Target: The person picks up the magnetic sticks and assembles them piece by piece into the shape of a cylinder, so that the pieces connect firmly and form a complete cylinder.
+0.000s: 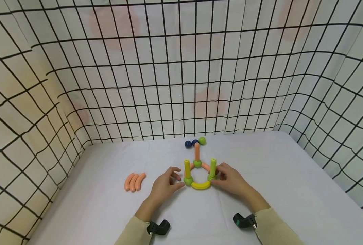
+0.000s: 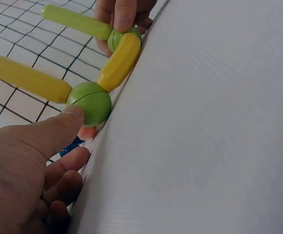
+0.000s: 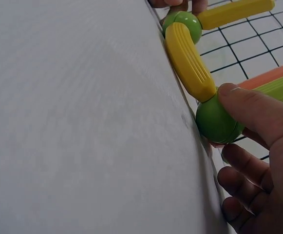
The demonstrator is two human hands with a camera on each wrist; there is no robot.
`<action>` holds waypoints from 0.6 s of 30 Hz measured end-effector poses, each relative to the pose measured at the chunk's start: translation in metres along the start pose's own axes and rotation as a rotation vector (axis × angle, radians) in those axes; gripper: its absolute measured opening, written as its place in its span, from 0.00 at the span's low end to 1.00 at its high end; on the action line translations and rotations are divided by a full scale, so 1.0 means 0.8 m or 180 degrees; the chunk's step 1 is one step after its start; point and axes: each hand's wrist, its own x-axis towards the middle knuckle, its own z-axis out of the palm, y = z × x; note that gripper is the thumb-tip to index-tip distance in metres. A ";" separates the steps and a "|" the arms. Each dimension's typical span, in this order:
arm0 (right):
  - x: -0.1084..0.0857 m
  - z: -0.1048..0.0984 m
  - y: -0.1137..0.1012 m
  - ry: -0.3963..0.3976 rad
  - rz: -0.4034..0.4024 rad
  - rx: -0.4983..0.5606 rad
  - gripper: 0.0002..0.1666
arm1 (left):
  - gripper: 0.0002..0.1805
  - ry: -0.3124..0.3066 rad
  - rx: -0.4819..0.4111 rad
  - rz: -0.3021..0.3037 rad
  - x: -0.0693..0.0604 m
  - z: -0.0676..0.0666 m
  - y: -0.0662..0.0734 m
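A ring of curved sticks and green balls sits on the table, with upright rods on its balls. At its front lies a yellow curved stick (image 1: 201,185). The left ball (image 2: 93,103) bears a yellow rod (image 1: 187,168); the right ball (image 3: 218,119) bears a lime rod (image 1: 213,166). A salmon rod (image 1: 197,151) stands on the back ball (image 1: 197,163). My left hand (image 1: 165,183) is beside the left ball, thumb tip at it, other fingers loosely bent and apart from it. My right hand (image 1: 231,180) pinches the right ball between thumb and finger.
Several salmon curved sticks (image 1: 133,182) lie side by side at the left. Behind the ring are two dark blue balls (image 1: 188,144) and a loose green ball (image 1: 202,141). Black grid netting (image 1: 181,85) over pale cloth surrounds the white table (image 1: 108,217).
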 end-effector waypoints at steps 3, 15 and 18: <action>-0.004 -0.001 0.004 0.0099 -0.0024 -0.0061 0.15 | 0.23 0.0002 -0.0050 -0.0045 0.001 -0.001 0.000; -0.014 0.006 0.024 0.0333 -0.0030 -0.0120 0.25 | 0.17 -0.0087 -0.0286 -0.0283 0.010 -0.009 0.007; -0.015 0.007 0.027 0.0379 -0.0087 -0.0147 0.25 | 0.15 -0.0074 -0.0371 -0.0316 0.016 -0.010 0.010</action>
